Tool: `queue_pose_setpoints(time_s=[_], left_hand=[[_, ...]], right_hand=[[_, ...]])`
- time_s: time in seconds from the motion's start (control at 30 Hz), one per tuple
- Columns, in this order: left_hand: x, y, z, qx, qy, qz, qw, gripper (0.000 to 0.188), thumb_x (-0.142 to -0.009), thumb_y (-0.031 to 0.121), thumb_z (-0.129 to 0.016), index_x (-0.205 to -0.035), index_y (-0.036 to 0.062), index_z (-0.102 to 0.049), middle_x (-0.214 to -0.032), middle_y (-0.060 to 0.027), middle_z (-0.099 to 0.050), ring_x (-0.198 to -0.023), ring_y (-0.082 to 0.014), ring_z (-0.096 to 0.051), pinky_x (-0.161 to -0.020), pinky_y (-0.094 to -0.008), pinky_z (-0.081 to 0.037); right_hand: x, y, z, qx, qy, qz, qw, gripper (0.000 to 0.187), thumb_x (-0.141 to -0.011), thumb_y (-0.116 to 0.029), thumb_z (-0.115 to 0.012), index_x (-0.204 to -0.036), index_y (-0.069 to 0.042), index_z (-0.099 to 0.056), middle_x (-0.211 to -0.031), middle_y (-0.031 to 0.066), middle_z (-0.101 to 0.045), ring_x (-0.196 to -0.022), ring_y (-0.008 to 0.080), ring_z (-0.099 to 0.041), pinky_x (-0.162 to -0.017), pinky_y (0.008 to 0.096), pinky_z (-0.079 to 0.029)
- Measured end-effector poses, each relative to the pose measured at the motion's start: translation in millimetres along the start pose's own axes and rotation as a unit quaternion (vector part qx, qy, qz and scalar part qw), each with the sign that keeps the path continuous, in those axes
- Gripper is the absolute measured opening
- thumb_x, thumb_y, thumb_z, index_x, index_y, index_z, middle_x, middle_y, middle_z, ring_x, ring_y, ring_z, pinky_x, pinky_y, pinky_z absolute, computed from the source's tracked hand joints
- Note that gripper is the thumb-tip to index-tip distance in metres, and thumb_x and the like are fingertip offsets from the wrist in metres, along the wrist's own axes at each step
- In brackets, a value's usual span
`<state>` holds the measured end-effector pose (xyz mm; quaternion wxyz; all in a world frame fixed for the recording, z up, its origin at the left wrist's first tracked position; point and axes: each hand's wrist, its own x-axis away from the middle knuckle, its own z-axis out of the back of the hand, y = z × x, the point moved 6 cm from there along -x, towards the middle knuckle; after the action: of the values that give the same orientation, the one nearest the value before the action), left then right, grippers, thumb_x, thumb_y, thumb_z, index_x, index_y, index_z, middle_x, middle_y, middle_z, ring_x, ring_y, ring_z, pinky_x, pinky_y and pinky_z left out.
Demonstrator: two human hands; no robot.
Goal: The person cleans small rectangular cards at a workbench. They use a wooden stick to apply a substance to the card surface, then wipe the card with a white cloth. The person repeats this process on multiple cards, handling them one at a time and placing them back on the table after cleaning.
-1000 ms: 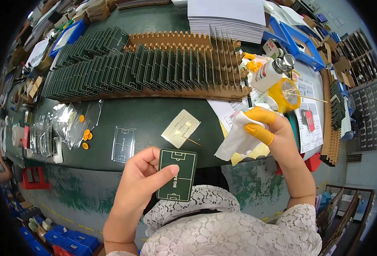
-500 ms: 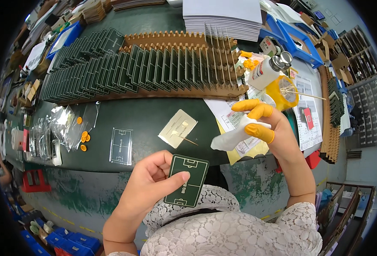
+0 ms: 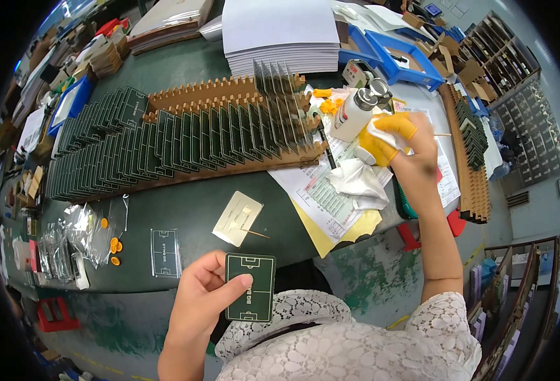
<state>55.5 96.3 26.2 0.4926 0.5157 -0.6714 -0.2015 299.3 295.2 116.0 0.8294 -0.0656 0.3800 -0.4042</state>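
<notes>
My left hand (image 3: pixel 207 286) is closed on a small dark green card (image 3: pixel 257 289) with white pitch lines, thumb across its face. At the right, yellow finger cots cover fingers of my right hand (image 3: pixel 413 149), which is slightly blurred. A white cloth (image 3: pixel 389 136) shows between those fingers. This hand is beside a white bottle (image 3: pixel 354 114) with a metal top and over a yellow round item (image 3: pixel 367 147), mostly hidden. Another crumpled white cloth (image 3: pixel 360 183) lies on printed papers (image 3: pixel 308 197). Left of the held card, a cream card (image 3: pixel 237 219) with a thin wooden stick (image 3: pixel 257 233) rests on the table.
Slotted brown racks (image 3: pixel 191 166) hold many upright green cards across the table. A clear-sleeved card (image 3: pixel 164 253), plastic bags (image 3: pixel 89 228) and several orange discs (image 3: pixel 115 244) lie at the left. Behind are a white paper stack (image 3: pixel 280 38) and blue trays (image 3: pixel 407 63). Another rack (image 3: pixel 467 152) stands at right.
My right hand has moved away to the bottle and yellow round item, carrying the white cloth. The crumpled cloth on the papers is now uncovered. The view has shifted; my left hand still holds the card.
</notes>
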Motion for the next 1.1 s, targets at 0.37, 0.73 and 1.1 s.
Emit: queue_pose_setpoints(time_s=[0.37,0.73,1.1], left_hand=[[-0.7,-2.3,2.0,0.017,-0.010,0.012,1.000,0.010,-0.086,-0.004,-0.065,-0.091,0.0010,-0.059,-0.091,-0.0068,-0.068,-0.078,-0.0072,-0.063,-0.072,-0.0217,-0.050],[2.0,1.7,0.1,0.009,-0.014,0.014,1.000,0.007,-0.089,0.002,-0.066,-0.092,0.0043,-0.060,-0.092,0.0014,-0.065,-0.082,-0.0020,-0.058,-0.071,-0.0174,-0.045],[4.5,-1.4,-4.6,0.021,-0.092,0.081,0.992,0.009,-0.085,-0.002,-0.067,-0.088,0.0026,-0.059,-0.088,-0.0005,-0.067,-0.078,-0.0032,-0.060,-0.070,-0.0184,-0.047]], right_hand=[[-38.7,28.5,-15.5,0.355,-0.009,0.179,0.918,0.036,-0.067,-0.001,-0.064,-0.102,-0.006,-0.072,-0.101,0.0049,-0.061,-0.099,0.0232,-0.055,-0.092,0.0393,-0.038],[-29.0,40.2,-38.2,0.419,-0.017,0.191,0.887,0.028,-0.069,-0.004,-0.062,-0.096,-0.002,-0.070,-0.111,0.0090,-0.059,-0.107,0.0280,-0.053,-0.090,0.0433,-0.040],[3.5,-57.8,-31.6,0.216,-0.034,0.299,0.929,0.036,-0.069,-0.004,-0.072,-0.105,-0.004,-0.070,-0.110,0.0065,-0.060,-0.102,0.0295,-0.052,-0.088,0.0404,-0.041]])
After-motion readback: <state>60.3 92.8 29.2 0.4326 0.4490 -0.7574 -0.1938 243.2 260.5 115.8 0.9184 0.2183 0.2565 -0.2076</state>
